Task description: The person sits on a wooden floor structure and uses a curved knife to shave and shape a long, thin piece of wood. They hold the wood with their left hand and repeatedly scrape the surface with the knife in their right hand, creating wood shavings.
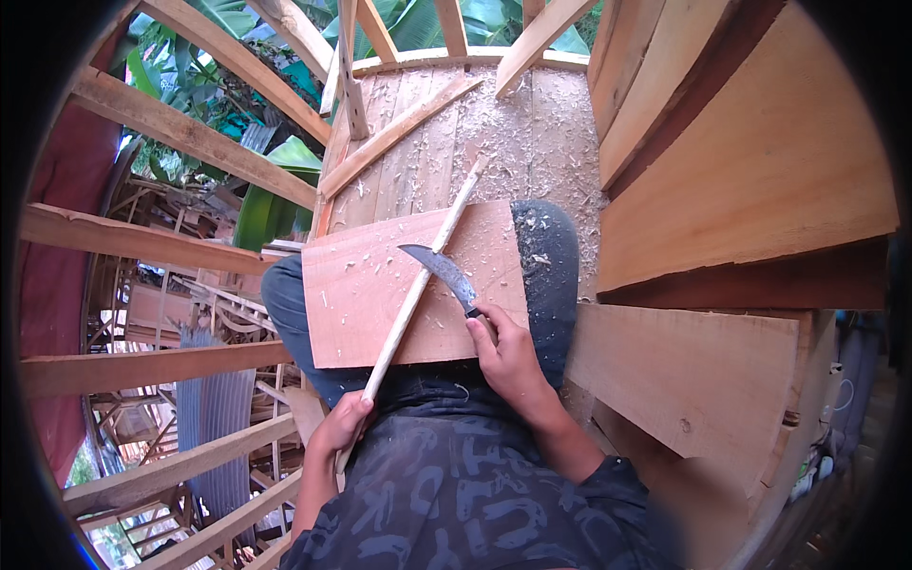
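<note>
A plywood board point(347, 294) lies across my lap with wood shavings scattered on it. Slanting over the board is a long, pale wooden stick point(404, 312), its far end pointing away to the upper right. My left hand point(346, 420) is closed around the near end of the stick, close to my waist. In my right hand point(506, 350) is a knife point(450, 275) with a curved blade and a dark handle. The blade crosses over the stick near the middle of the board, its tip pointing left; whether it touches the wood I cannot tell.
Shavings cover the plank floor point(551, 133) ahead, where a loose wooden strip point(399, 138) lies at an angle. Wooden rails point(152, 249) run along my left, with corrugated metal sheet point(217, 418) beyond. Wooden panels point(750, 180) stand close on my right.
</note>
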Motion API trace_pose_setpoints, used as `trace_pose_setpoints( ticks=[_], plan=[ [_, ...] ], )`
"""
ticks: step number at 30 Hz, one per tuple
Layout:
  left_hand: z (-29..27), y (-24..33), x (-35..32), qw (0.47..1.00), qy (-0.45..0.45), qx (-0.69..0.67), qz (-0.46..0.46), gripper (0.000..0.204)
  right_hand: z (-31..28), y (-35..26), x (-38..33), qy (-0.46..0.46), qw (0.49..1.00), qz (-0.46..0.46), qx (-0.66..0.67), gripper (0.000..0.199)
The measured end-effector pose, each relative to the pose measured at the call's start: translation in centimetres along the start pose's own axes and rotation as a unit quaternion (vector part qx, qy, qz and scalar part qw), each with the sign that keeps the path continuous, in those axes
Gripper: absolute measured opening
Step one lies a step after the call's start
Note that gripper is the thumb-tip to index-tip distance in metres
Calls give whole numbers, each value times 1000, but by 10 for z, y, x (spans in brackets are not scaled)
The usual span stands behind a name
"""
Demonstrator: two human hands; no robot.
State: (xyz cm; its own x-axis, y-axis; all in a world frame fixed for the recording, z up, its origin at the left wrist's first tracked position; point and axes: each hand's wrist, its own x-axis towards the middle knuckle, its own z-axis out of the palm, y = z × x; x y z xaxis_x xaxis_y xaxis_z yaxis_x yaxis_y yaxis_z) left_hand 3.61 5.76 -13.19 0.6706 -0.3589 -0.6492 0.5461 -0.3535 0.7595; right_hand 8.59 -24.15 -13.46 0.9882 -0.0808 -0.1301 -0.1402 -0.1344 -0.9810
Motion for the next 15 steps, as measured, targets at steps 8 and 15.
trace_pose_setpoints(
  ticks=[8, 15],
  plan=[
    [-4, -9, 0, 1000, 2, 20, 19, 51, -19, -2, 10, -175, 907, 207, 323, 23],
    [4, 8, -4, 999, -2, 38, 6, 54, -13, -6, 6, -176, 839, 255, 447, 23]
  ],
)
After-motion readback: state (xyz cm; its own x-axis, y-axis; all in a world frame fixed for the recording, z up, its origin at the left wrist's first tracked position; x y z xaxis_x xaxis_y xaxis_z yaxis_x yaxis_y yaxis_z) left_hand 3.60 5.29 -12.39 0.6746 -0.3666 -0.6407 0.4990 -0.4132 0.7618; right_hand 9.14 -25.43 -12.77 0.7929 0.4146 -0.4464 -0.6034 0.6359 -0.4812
